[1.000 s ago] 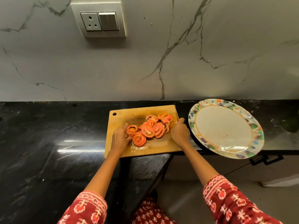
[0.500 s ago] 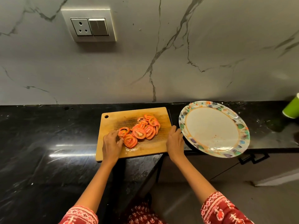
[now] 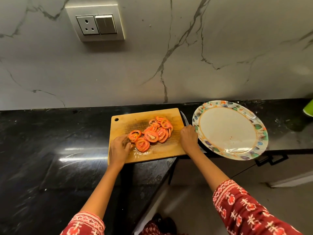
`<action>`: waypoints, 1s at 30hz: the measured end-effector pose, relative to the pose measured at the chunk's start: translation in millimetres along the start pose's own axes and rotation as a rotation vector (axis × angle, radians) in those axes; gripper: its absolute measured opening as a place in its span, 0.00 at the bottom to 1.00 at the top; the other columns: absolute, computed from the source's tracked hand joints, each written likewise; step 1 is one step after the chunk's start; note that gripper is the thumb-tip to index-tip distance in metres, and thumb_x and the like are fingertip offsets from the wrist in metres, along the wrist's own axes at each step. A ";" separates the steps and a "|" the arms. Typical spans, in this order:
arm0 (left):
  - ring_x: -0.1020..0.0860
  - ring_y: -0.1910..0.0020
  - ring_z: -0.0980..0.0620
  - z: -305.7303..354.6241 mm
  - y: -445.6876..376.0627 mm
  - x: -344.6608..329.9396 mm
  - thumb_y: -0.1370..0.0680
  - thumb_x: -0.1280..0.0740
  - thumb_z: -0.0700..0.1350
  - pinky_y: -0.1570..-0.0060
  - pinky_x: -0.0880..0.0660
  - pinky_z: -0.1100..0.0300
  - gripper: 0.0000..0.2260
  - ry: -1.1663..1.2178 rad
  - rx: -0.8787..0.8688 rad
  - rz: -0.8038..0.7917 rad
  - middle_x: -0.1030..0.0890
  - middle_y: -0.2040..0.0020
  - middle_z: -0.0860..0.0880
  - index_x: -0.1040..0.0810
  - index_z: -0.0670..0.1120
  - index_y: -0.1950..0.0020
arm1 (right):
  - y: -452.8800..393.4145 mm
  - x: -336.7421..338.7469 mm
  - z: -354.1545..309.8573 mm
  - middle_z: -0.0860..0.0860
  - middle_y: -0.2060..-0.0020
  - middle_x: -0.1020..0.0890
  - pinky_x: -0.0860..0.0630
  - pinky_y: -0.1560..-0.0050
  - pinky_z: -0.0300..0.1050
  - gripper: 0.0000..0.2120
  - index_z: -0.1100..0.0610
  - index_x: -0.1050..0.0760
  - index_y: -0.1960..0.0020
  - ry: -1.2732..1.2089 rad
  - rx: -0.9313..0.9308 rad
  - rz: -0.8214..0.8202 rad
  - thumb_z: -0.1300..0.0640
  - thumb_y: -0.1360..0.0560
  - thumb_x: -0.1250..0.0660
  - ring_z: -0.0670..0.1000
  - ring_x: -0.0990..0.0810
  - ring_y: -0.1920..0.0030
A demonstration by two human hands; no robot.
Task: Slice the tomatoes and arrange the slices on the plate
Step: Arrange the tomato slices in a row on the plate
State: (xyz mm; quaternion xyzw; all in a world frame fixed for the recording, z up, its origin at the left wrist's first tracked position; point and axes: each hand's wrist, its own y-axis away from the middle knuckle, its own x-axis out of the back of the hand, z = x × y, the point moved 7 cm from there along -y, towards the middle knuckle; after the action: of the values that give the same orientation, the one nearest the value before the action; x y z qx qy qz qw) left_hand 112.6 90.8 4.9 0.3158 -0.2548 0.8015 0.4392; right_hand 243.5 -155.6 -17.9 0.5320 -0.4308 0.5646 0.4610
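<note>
From my head camera I look down on a wooden cutting board (image 3: 145, 134) lying on the black table (image 3: 50, 150). My left hand (image 3: 119, 148) rests on the board's near left part, its fingers (image 3: 124, 139) loosely bent and touching the nearest of the tomato slices (image 3: 152, 133); I cannot tell whether they pinch that slice or only lie against it. The rest of the slices sit in an overlapping heap just beyond and to the right of those fingers, running toward the board's far right corner, with wet juice on the wood beside my left hand.

My right hand (image 3: 188, 139) is at the board's right edge, knuckles up, its fingers curled round the handle of a knife (image 3: 184, 118). The blade sticks out beyond the fingers, pointing away from me, in the narrow gap between the board and the plate (image 3: 259, 128).

The plate, white with a coloured leaf border, lies just to the right of my right fingers, its near part hanging past the table's edge. No slice is on it. Far to the right a green object (image 3: 309, 108) shows at the frame's edge. On the marble wall (image 3: 169, 56) beyond my left fingers sits a socket and switch panel (image 3: 96, 24).
</note>
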 end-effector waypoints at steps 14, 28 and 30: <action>0.22 0.47 0.44 2.0 -15.6 3.1 0.27 0.31 0.37 0.47 0.27 0.51 0.12 0.115 -0.033 -0.054 0.19 0.48 0.41 0.21 0.39 0.44 | 6.3 27.6 -115.8 0.58 0.36 0.27 0.31 0.36 0.52 0.22 0.60 0.34 0.32 -0.340 0.365 -0.108 0.56 0.23 0.36 0.58 0.34 0.33; 0.23 0.47 0.52 25.6 -29.1 -12.8 0.28 0.29 0.40 0.46 0.26 0.59 0.16 0.235 -0.101 -0.192 0.20 0.45 0.45 0.22 0.42 0.41 | 1.4 74.0 -100.6 0.56 0.49 0.19 0.29 0.53 0.40 0.10 0.62 0.20 0.46 -0.725 0.371 -0.217 0.62 0.26 0.31 0.50 0.23 0.50; 0.23 0.49 0.54 37.8 -26.7 -11.9 0.29 0.28 0.40 0.48 0.26 0.63 0.16 0.259 -0.155 -0.238 0.19 0.47 0.47 0.22 0.43 0.41 | 3.1 79.4 -106.3 0.56 0.49 0.18 0.28 0.52 0.39 0.09 0.61 0.20 0.47 -0.723 0.447 -0.241 0.63 0.26 0.31 0.50 0.23 0.50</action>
State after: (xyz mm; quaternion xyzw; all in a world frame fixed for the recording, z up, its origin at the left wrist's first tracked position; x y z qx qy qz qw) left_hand 151.3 71.3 25.0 0.2029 -0.2181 0.7559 0.5830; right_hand 218.1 -47.4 54.7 0.8285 -0.3665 0.3637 0.2167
